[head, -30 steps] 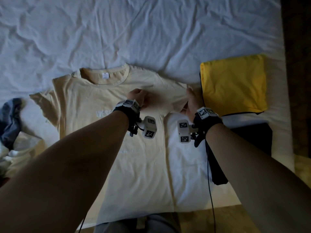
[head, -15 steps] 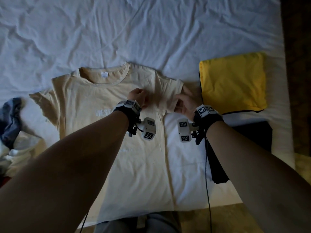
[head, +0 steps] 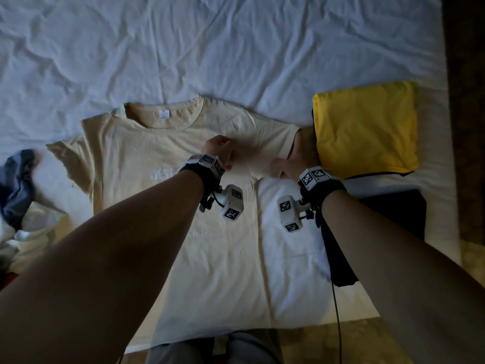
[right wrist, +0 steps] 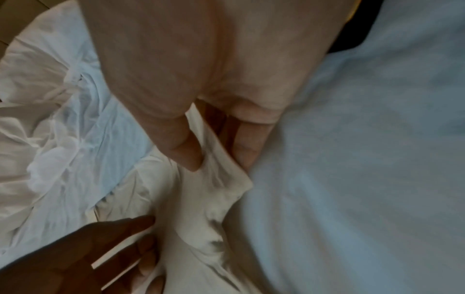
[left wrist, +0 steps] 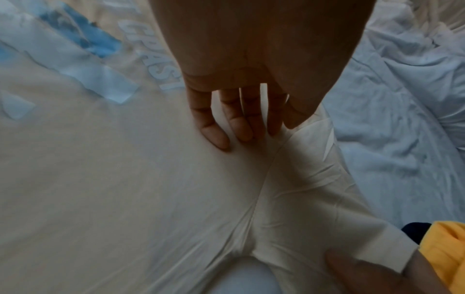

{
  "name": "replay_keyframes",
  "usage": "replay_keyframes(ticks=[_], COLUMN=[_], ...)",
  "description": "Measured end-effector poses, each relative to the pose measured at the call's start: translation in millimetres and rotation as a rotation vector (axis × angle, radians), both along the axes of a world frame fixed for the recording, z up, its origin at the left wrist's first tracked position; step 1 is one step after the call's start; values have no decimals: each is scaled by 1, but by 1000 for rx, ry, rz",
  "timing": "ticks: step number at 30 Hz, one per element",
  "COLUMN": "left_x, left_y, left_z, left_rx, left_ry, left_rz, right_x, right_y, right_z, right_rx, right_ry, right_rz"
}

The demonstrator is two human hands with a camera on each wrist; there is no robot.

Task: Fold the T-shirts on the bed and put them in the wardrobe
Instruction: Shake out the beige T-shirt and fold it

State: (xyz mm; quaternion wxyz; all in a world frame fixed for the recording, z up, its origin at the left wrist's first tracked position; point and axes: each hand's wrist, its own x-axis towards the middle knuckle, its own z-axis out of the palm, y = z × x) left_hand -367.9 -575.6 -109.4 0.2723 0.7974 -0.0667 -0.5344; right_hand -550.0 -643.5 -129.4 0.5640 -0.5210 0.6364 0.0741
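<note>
Pinched between your right hand's point(right wrist: 201, 123) thumb and fingers point(right wrist: 247, 149) is the hem of the right short sleeve point(head: 278, 143) of the pale cream cotton T-shirt point(head: 147, 153), drawn out sideways toward the folded yellow T-shirt point(head: 367, 127). Your left hand point(head: 217, 152) lies on the shirt beside the sleeve seam, its fingers point(left wrist: 214, 127) straight and pressing the cloth flat, gripping nothing. That cream shirt lies face up on the wrinkled white bed sheet point(head: 236, 48), collar away from you. The yellow one rests on a black folded garment point(head: 393, 214) near the bed's right edge. A crumpled blue and white pile of clothes point(head: 18, 195) sits at the far left.
</note>
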Motion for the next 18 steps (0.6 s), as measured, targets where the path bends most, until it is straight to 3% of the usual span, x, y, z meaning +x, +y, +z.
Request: replay_keyframes(ticks=[4,7,9,13,18], left_x=[0,2,4,15,58], left_y=[0,0,1,13,47], left_z=[-2,-1,1,8,26], left_rx=[2,0,-8,-28,-77], left_ry=[-9,-3,-4,-54,-139], left_rz=[-14,-9,10,23,84], right_x=[0,-1,-3,2,47], right_y=[0,-1,0,7,23], right_z=[2,7,8,15,44], right_rx=[-135,-272,-300,-353,-276], right_ry=[-34,215,283,244,129], right_rz=[-142,-72,-59,-68,-32])
